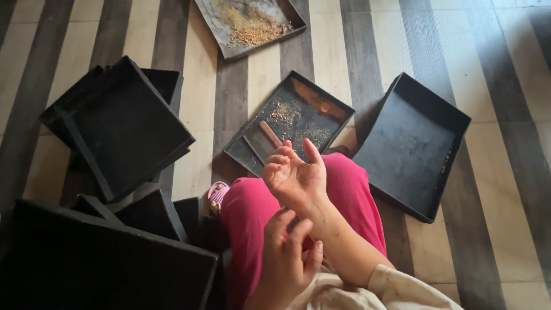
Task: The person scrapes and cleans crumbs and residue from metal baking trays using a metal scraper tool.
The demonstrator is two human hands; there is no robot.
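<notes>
Head view, looking down at a seated person on a striped floor (505,172). Right hand (295,175) — raised palm-up over the pink-clad knee (252,212), fingers loosely spread and curled, nothing in it. Left hand (287,258) — below it, fingers closed lightly around the right forearm (338,241) near the wrist, touching it; it holds no object. Nearest tray (275,129) — black, square, lying flat just beyond the knee, dusted with tan crumbs and an orange-brown streak along its far edge; a small scraper (270,133) rests inside it. Right tray (410,146) — black, tilted, beside the first, nearly bare with a few specks. Far tray (249,23) — at the top edge, carrying a heap of golden crumbs. Left stack (123,123) — several black trays piled askew. Near stack (97,258) — more black trays at lower left, close to the leg. Pink slipper (217,194) — beside the knee, partly hidden.
</notes>
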